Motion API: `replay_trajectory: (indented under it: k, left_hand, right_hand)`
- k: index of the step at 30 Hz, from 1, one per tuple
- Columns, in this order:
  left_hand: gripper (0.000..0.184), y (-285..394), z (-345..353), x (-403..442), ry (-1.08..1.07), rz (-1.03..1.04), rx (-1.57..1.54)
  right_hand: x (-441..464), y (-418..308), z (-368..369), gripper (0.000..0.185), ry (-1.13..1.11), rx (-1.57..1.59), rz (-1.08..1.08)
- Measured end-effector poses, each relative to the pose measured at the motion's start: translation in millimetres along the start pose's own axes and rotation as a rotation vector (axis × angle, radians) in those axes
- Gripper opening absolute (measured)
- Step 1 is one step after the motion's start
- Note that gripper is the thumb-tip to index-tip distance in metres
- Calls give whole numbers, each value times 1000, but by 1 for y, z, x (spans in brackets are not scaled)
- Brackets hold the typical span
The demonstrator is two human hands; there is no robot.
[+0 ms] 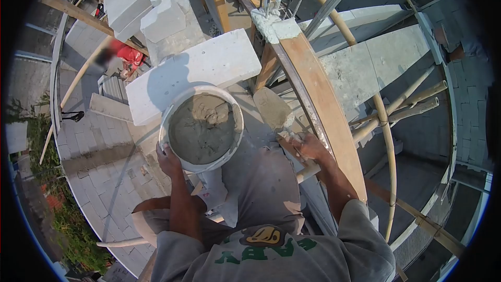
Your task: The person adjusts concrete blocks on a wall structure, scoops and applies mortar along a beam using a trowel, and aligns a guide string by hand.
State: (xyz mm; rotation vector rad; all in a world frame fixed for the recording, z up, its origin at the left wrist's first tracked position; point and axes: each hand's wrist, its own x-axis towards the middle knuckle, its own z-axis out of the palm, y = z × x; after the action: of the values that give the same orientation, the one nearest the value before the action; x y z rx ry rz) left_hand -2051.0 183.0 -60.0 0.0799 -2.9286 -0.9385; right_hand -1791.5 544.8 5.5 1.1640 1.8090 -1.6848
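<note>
I see the right hand (311, 148) clenched on the trowel (272, 107), its blade right of the bucket (202, 168), a gap between. The left hand (170, 163) grasps the bucket's side; mortar (198, 136) lies inside. The block (195, 73) obstructs ahead; the board (321, 102) bounds the right. Past its edge, poles (387, 162) cross the open room.

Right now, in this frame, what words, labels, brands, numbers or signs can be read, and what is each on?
"BABY", seemingly: green letters on the wearer's grey shirt, upside down and creased, so the reading is unsure.
Red garment on another person: any marks are too small and blurred to read.
Bucket and trowel: no readable text.
Nothing else can be read.
</note>
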Motion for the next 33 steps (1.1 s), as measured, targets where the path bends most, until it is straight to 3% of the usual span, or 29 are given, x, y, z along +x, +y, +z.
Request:
replay_trajectory:
  k: [2, 4, 6, 12, 15, 16, 18, 21, 22, 25, 28, 31, 32, 33]
  left_hand:
    - [44, 2, -1, 0, -8, -25, 59]
    - [45, 5, -1, -2, -23, -55, 103]
    - [46, 9, -2, -1, -35, -81, 133]
    - [48, -13, -1, 5, -40, 29, 80]
    - [49, -5, -5, 2, -63, 66, 30]
    - [49, -4, -1, 5, -39, 55, 55]
    - [49, -10, 2, 3, -11, 25, 118]
    - [49, -8, -2, 3, -108, -15, 33]
    - [49, -8, 1, 4, -87, -3, 32]
    - [50, -4, -3, 7, -43, 21, 55]
    - [50, -2, -3, -8, -78, -20, 47]
    - [50, -9, 1, 6, -70, 5, 18]
    - [50, -10, 2, 5, -60, 5, 18]
    - [49, -10, 2, 2, -59, 3, 18]
  right_hand:
    - [1, 20, 3, 57, 133, 297, 44]
    - [3, -26, 5, 44, 404, 419, -75]
    - [53, -31, -1, 43, 567, 504, -286]
    - [119, -66, -19, 43, 968, 870, -202]
    - [163, -87, -22, 43, 977, 1012, -181]
    - [162, -107, -18, 49, 915, 825, -193]
    - [170, -137, -18, 52, 598, 694, -178]
    - [164, -143, -30, 56, 673, 564, -167]
    - [198, -122, -32, 60, 857, 428, -126]
    - [208, -116, -22, 60, 834, 511, -230]
    - [167, -149, -22, 59, 588, 439, -180]
    - [196, -145, -16, 56, 869, 706, -182]
    - [200, -140, -16, 54, 805, 811, -157]
    - [180, -149, -14, 54, 699, 688, -173]
